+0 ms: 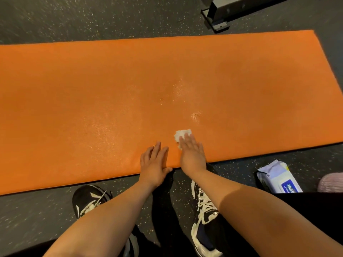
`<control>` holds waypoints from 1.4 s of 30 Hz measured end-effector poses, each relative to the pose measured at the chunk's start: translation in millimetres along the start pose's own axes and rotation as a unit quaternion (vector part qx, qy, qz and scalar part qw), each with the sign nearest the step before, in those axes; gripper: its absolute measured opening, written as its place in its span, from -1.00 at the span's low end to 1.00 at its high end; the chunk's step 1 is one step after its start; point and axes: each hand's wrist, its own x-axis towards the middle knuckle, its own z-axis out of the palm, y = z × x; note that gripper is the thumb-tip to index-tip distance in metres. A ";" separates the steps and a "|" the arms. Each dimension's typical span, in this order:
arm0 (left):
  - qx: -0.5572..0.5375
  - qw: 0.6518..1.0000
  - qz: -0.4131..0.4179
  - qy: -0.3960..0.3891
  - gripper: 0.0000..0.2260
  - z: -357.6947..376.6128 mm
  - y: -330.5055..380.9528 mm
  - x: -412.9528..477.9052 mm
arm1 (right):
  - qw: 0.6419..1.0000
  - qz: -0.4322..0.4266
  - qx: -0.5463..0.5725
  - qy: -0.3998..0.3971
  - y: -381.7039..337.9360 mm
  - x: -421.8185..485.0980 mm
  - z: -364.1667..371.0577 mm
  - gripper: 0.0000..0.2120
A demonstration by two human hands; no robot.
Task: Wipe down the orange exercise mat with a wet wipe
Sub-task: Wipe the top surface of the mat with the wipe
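Note:
The orange exercise mat (130, 86) lies flat across the dark speckled floor, with shiny wet patches near its middle. My right hand (193, 154) lies flat with straight fingers near the mat's front edge, pressing a crumpled white wet wipe (181, 135) onto it; part of the wipe sticks out past the fingertips. Just to its left, my left hand (153, 164) rests flat on the mat's front edge, fingers spread and straight, holding nothing.
A pack of wet wipes (278, 177) lies on the floor at the right, just off the mat. My two black and white shoes (204, 206) stand below the mat's edge. A dark metal equipment base (217, 17) sits beyond the far right corner.

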 end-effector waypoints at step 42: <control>0.024 0.996 0.029 0.077 -0.82 16.2 32.1 2.8 | 0.998 0.026 0.031 -0.044 23.3 -37.7 -4.0 -0.47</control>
